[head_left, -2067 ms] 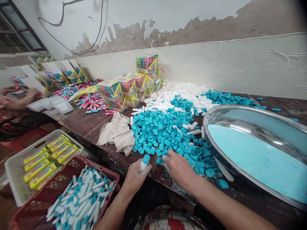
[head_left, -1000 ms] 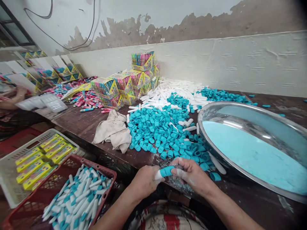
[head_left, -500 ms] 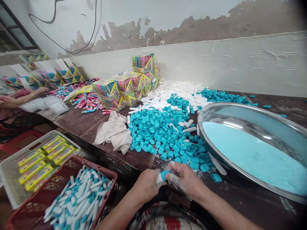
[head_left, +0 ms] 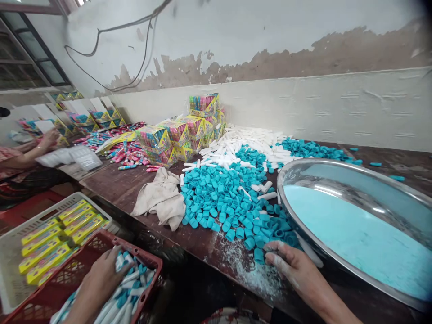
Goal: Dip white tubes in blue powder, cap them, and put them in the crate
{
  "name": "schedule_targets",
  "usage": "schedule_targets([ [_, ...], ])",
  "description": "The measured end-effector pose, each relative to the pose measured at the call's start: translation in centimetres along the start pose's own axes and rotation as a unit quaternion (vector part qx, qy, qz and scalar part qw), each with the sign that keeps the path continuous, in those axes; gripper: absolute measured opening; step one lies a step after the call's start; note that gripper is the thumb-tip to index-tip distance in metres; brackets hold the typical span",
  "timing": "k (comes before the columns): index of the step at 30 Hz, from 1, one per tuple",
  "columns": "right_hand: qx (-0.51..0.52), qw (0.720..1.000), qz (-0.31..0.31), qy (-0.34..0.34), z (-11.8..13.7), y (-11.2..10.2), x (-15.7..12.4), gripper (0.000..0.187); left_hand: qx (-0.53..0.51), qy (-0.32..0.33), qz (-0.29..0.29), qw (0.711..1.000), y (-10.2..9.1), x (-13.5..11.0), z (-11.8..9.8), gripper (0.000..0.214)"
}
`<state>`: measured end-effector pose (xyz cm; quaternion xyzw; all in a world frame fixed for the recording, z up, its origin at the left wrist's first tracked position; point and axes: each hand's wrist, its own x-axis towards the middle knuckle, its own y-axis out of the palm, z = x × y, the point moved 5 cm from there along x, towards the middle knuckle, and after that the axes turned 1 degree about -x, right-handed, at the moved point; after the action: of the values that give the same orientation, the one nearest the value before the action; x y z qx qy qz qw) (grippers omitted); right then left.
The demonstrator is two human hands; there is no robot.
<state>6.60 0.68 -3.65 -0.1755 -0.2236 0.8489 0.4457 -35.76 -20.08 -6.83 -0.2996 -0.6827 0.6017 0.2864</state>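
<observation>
At lower left, my left hand (head_left: 101, 279) is over the red crate (head_left: 153, 263), its fingers stretched out and thumb apart. It rests among white tubes with blue caps (head_left: 130, 285) that fill the crate; no tube is visibly gripped. My right hand (head_left: 300, 272), dusted with pale powder, is at the near edge of the heap of blue caps (head_left: 216, 193). Its thumb and forefinger pinch at the side of one blue cap (head_left: 259, 255). The steel basin (head_left: 337, 168) of light blue powder (head_left: 351, 229) stands right of that hand.
Uncapped white tubes (head_left: 249, 135) lie behind the caps. A cloth (head_left: 160, 198) sits left of them, near stacked display boxes (head_left: 178, 135). A pale basket (head_left: 11, 252) holds yellow boxes (head_left: 47, 243). Another person's arm (head_left: 33, 153) is at far left. Powder (head_left: 253, 270) dusts the table edge.
My hands have parted from the capped tube they held together. The left went down-left into the red crate; the right moved right to the caps. The view tilted up slightly.
</observation>
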Motion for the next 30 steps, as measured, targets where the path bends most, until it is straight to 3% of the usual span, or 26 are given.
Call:
schedule_targets([
  [2,-0.021,1.000,-0.008,-0.018,0.4,0.5,-0.1,0.025,-0.099,0.098,-0.063,0.988,-1.8,0.9,-6.1,0.043],
  [4,-0.052,0.997,-0.020,-0.047,0.8,1.1,-0.4,0.024,-0.196,0.208,-0.072,0.955,-3.2,1.4,-14.1,0.035],
  [6,-0.097,0.991,-0.045,-0.078,0.9,1.1,-1.0,0.024,-0.261,0.312,-0.047,0.912,-3.7,1.0,-22.3,0.027],
  [8,-0.173,0.975,-0.102,-0.095,0.3,0.4,-2.1,0.026,-0.291,0.428,0.019,0.855,-3.2,-0.7,-29.7,0.022],
  [10,-0.287,0.935,-0.191,-0.086,-0.8,-1.0,-3.8,0.028,-0.276,0.540,0.072,0.792,-2.5,-3.3,-35.3,0.023],
  [12,-0.403,0.876,-0.258,-0.051,-2.0,-2.4,-5.6,0.029,-0.226,0.625,0.094,0.741,-1.8,-6.0,-39.0,0.028],
  [15,-0.503,0.830,-0.238,0.030,-3.7,-3.6,-6.9,0.028,-0.137,0.685,0.093,0.709,-0.9,-8.6,-41.8,0.029],
  [19,-0.509,0.836,-0.180,0.101,-4.1,-4.0,-6.2,0.028,-0.096,0.682,0.065,0.722,0.1,-9.2,-42.7,0.028],
  [23,-0.467,0.863,-0.138,0.134,-3.2,-4.0,-5.0,0.025,-0.091,0.658,0.059,0.745,1.1,-8.0,-41.7,0.024],
  [30,-0.443,0.872,-0.125,0.168,-1.9,-3.7,-3.8,0.021,-0.106,0.626,0.058,0.771,2.1,-3.7,-38.5,0.026],
])
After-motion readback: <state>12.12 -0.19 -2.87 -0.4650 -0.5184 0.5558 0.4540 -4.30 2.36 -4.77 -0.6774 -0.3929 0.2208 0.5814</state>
